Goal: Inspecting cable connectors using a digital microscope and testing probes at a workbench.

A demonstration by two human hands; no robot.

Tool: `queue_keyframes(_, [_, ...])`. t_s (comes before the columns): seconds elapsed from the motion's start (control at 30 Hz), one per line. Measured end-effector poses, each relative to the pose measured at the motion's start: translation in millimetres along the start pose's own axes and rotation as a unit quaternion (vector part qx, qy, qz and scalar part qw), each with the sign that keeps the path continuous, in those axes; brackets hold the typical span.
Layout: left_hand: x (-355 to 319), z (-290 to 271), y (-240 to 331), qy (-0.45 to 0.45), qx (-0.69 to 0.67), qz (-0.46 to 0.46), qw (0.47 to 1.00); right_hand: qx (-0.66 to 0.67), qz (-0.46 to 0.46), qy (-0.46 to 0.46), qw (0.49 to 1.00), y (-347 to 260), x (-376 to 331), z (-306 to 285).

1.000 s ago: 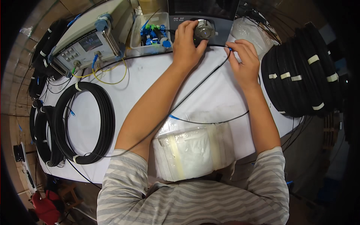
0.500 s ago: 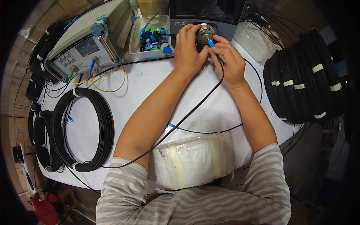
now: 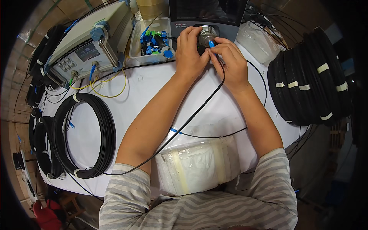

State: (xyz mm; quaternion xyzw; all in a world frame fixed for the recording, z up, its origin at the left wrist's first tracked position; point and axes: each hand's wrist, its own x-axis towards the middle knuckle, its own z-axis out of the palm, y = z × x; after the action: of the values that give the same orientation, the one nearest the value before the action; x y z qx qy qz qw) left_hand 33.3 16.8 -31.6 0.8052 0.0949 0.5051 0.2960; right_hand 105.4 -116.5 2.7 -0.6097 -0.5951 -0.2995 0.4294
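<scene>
Pinched between thumb and forefinger of the right hand (image 3: 230, 63), a small blue connector (image 3: 211, 44) meets the round metal port (image 3: 207, 34) on the dark unit (image 3: 209, 15) at the table's (image 3: 153, 92) far edge, the connector lying at the fingertips, just above the knuckles. Left hand (image 3: 190, 51) is curled around the port's left side, fingers touching its rim. From the connector a black cable (image 3: 191, 119) runs back between both forearms, past a white wrapped bundle (image 3: 197, 165), with 1 black coil (image 3: 86, 134) lying at left.
</scene>
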Motion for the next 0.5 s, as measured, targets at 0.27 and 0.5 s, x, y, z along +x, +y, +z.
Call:
queue_keyframes(0.27, [-0.3,-1.4,-0.2,-0.005,-0.002,-0.002,1.000,0.002,0.018,-0.006,1.000,-1.6,2.7,-0.6])
queue_keyframes(0.5, [0.4,-1.2,0.3,-0.005,-0.003,-0.005,1.000,-0.004,0.019,-0.011,1.000,-0.4,1.2,-1.5])
